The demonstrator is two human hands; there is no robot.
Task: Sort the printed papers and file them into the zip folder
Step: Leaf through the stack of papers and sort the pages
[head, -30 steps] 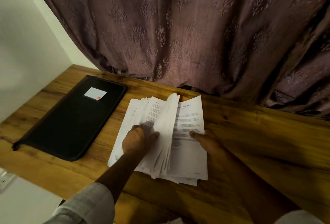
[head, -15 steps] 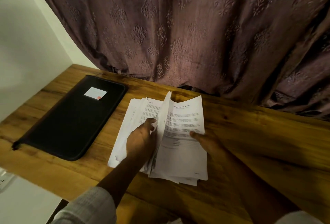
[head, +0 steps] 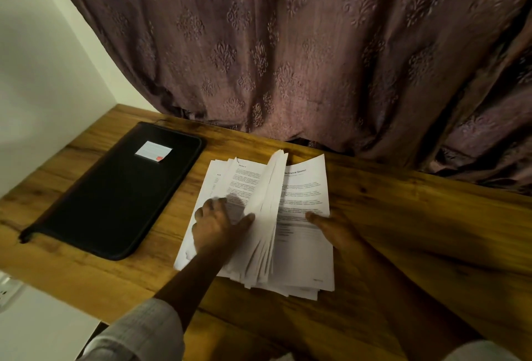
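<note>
Far left of the bench (head: pixel 417 216): the black zip folder (head: pixel 115 193) lies flat and zipped shut, a white label (head: pixel 153 151) near its far end. It sits just beside the papers (head: pixel 305 188), not touching them.

Centre: the papers lie in one loose pile, corners ragged at the near edge. A sheaf from the middle stands on edge and fans out, splitting the pile into a left part and a right part.

Left hand (head: pixel 216 225): the grip is spread, with bent fingers resting on the left sheets and the thumb stretched out against the foot of the raised sheaf. Motion blur hides any pinch on a single sheet.

Right hand (head: pixel 334 225): the grip is flat, with straight fingers pressing the top right page, which carries a bold heading.

Behind: a patterned curtain (head: pixel 288 44) hangs down to the bench edge.

Judgement: sorting is under way and nothing is filed.

To do it well:
- Keep the right hand pinning the pile so it cannot skate.
- Let sheets fall off the thumb one at a time.
- Read each heading before it drops.
- Square the ragged near edge before lifting.
- Unzip the folder first, so no stack hangs in the air.
</note>
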